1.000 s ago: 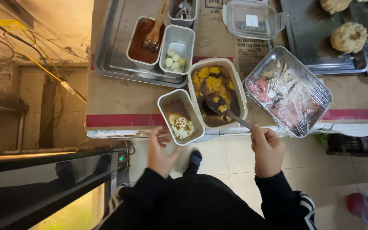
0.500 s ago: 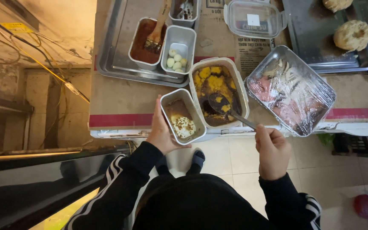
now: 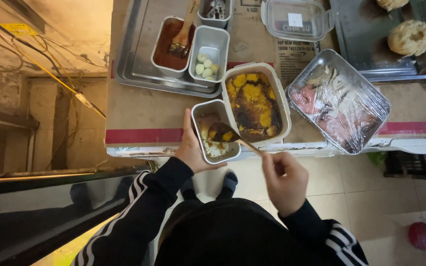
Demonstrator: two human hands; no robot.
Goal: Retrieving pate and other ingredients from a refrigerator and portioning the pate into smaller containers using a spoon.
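Small white container [image 3: 214, 129] sat at the near edge of the cardboard-covered counter [image 3: 146, 106], touching the larger white tub [image 3: 255, 102] of dark sauce with yellow pieces. Behind them a metal tray [image 3: 135, 54] carried a tin of red-brown sauce [image 3: 172, 47] with a brush [image 3: 183, 34] standing in it, and a tin of small peeled eggs [image 3: 208, 58]. To the right a foil tray [image 3: 338, 100] of sliced meats lay under cling film, with a lidded clear plastic box [image 3: 296, 19] behind it. The left hand [image 3: 193, 148] was curled around the small container's near side, gripping it. The right hand [image 3: 285, 180] was closed on the handle of a spoon [image 3: 225, 133], whose loaded bowl hung over the small container.
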